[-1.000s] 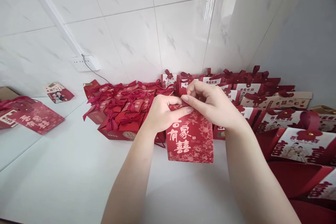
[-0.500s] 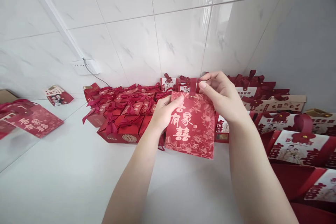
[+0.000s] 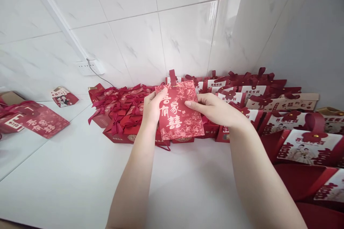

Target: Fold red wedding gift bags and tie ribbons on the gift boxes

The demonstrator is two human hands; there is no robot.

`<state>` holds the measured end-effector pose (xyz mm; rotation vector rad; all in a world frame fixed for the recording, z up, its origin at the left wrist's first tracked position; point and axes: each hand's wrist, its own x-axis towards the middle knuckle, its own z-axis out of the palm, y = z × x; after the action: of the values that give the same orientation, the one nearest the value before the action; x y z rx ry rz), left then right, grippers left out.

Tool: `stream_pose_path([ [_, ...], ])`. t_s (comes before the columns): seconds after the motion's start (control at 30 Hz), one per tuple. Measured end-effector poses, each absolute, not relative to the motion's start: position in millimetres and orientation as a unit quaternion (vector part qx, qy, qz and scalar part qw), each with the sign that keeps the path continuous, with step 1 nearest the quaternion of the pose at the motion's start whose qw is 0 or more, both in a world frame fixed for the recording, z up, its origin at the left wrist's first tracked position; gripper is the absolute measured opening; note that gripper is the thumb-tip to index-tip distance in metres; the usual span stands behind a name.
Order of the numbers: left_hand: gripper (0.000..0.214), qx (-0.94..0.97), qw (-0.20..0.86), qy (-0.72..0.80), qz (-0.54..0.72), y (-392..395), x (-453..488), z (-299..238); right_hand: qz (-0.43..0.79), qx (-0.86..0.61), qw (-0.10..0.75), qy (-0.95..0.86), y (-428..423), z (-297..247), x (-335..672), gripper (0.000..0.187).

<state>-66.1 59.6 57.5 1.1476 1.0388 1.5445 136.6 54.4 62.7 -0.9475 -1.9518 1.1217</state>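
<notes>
Evidently, the left hand (image 3: 152, 110) and right hand (image 3: 215, 109) pinched a red bag (image 3: 181, 114) by opposite sides, above the counter (image 3: 72, 182) toward its back edge. Too tight a grip could have creased it; a careless swing could have knocked the nearby boxes (image 3: 137, 124).

Two bare forearms enter from below, converging. Left forearm (image 3: 133, 179) slants up and rightward; left hand (image 3: 152, 109) roughly in line with it, gripping, thumb (image 3: 162, 94) laid across the front, most fingers hidden behind. Right forearm (image 3: 259, 166) leans up and leftward, wrist bent inward; right hand (image 3: 217, 110) gripping too, thumb extended left, fingers largely hidden. Hands apart, near level.
</notes>
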Motion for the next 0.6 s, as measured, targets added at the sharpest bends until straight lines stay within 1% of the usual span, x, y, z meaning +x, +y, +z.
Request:
stream_pose_path([
  [0.07,0.032,0.46,0.467,0.4,0.641,60.8,-66.8,56.6,0.494,-0.317,0.354,-0.728,54.1,63.7,137.0,0.041],
  [0.13,0.032,0.45,0.458,0.368,0.672,62.3,-67.6,55.1,0.51,-0.301,0.392,-0.704,53.9,64.7,139.1,0.037],
  [0.2,0.033,0.461,0.449,0.352,0.68,62.6,-67.6,53.9,0.475,-0.318,0.452,-0.685,54.4,65.0,141.0,0.038],
  [0.3,0.03,0.517,0.465,0.353,0.626,59.9,-65.4,53.4,0.427,-0.338,0.508,-0.667,55.7,64.2,141.8,0.041],
  [0.4,0.033,0.535,0.485,0.352,0.596,57.3,-62.1,52.7,0.42,-0.343,0.51,-0.668,55.4,63.9,141.5,0.041],
  [0.6,0.031,0.532,0.474,0.339,0.614,58.6,-60.3,50.7,0.44,-0.336,0.507,-0.661,52.7,64.8,141.6,0.042],
])
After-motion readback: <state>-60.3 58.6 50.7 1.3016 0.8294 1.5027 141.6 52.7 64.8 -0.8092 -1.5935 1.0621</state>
